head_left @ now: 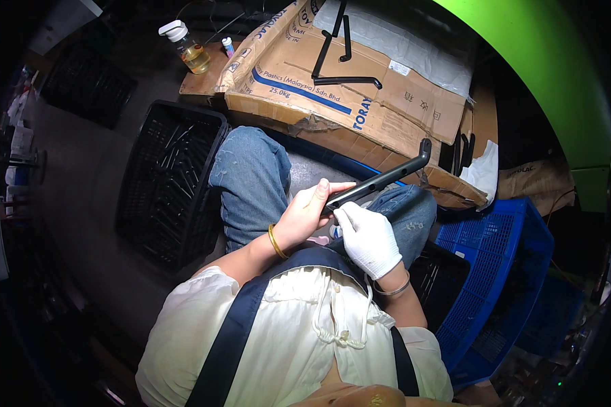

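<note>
A long black plastic handle (390, 176) with a bent far end slants up and to the right above my lap. My bare left hand (307, 213) is closed round its near end, with the index finger stretched along it. At that same end my right hand (366, 239), in a white knit glove, pinches with thumb and fingers against the handle's underside. Whether a small piece sits between those gloved fingertips is hidden. Ahead, similar thin black bent handles (347, 81) lie on a flattened cardboard carton (278, 57).
To my left, a black crate (218, 125) holds many black handles. Blue plastic crates (478, 254) stand at my right. Beyond the left knee, a bottle of yellowish liquid (195, 60) and a small tube (228, 47) sit on a wooden board (195, 83). A green machine panel (557, 81) curves at far right.
</note>
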`<state>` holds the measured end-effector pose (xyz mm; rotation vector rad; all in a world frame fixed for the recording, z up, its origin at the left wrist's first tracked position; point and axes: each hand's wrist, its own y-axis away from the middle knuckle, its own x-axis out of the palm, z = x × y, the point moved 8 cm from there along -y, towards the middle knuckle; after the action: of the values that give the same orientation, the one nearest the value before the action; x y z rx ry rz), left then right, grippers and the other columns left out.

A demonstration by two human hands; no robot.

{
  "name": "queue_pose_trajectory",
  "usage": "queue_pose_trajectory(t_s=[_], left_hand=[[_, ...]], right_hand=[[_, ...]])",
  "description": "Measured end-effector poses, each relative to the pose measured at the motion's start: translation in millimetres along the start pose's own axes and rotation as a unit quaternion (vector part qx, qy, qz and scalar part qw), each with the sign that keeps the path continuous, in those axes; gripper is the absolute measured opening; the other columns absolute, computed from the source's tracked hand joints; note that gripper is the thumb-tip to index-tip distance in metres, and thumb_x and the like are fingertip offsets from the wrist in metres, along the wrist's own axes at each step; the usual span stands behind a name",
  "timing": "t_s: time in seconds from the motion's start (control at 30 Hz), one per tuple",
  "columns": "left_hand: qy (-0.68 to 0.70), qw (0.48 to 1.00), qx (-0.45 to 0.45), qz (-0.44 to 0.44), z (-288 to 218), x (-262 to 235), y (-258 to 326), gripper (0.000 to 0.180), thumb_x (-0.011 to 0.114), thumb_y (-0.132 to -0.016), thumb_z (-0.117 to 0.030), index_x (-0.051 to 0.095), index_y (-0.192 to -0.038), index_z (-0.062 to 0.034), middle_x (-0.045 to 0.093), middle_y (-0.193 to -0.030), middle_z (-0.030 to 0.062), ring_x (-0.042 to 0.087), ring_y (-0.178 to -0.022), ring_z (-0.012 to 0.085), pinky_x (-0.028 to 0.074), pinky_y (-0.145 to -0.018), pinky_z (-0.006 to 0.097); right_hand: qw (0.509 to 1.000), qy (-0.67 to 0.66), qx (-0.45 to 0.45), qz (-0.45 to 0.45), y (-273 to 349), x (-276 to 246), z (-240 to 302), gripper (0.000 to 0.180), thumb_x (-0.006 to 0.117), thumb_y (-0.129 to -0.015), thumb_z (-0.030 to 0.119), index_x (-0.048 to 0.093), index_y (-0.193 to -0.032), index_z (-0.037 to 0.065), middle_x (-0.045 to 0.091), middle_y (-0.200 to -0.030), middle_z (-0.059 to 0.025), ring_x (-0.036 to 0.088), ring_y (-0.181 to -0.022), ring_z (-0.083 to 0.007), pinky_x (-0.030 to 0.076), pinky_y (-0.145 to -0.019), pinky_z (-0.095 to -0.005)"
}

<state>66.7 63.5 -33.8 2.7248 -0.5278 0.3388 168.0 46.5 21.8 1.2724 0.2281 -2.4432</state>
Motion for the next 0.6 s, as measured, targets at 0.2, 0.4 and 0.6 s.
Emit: queue_pose_trajectory(t_s=[0.2, 0.4, 0.6], left_hand=[[-0.007, 1.000, -0.002, 0.004, 1.3, -0.5, 0.4, 0.058, 0.027, -0.108, -0.045, 0.060, -0.130, -0.0026, 0.056, -0.074, -0.0054, 0.034, -0.053, 0.0014, 0.028, -0.048, 0.018], [0.012, 1.000, -0.016, 0.003, 4.9, -0.6, -0.6, 0.057, 0.027, -0.108, -0.044, 0.060, -0.130, -0.0023, 0.056, -0.073, -0.0051, 0.033, -0.053, 0.0015, 0.027, -0.047, 0.018], [0.023, 0.999, -0.027, 0.006, 8.6, -1.2, -1.3, 0.057, 0.027, -0.108, -0.043, 0.060, -0.129, -0.0021, 0.056, -0.073, -0.0053, 0.034, -0.053, 0.0012, 0.027, -0.047, 0.017]], right_hand=[[0.999, 0.022, -0.041, 0.013, 0.4, -0.4, 3.6, 0.010, 0.056, -0.090, 0.016, 0.062, -0.093, 0.008, 0.063, -0.082, -0.0090, 0.066, -0.068, -0.0269, 0.054, -0.060, -0.0395], [0.998, 0.032, -0.043, 0.029, -0.6, 3.3, 0.0, 0.011, 0.055, -0.090, 0.015, 0.062, -0.092, 0.008, 0.062, -0.083, -0.0092, 0.066, -0.068, -0.0267, 0.054, -0.060, -0.0393], [0.998, 0.017, -0.041, 0.035, -1.9, 2.4, -0.6, 0.010, 0.054, -0.092, 0.016, 0.062, -0.093, 0.009, 0.064, -0.080, -0.0103, 0.066, -0.067, -0.0287, 0.053, -0.060, -0.0406]])
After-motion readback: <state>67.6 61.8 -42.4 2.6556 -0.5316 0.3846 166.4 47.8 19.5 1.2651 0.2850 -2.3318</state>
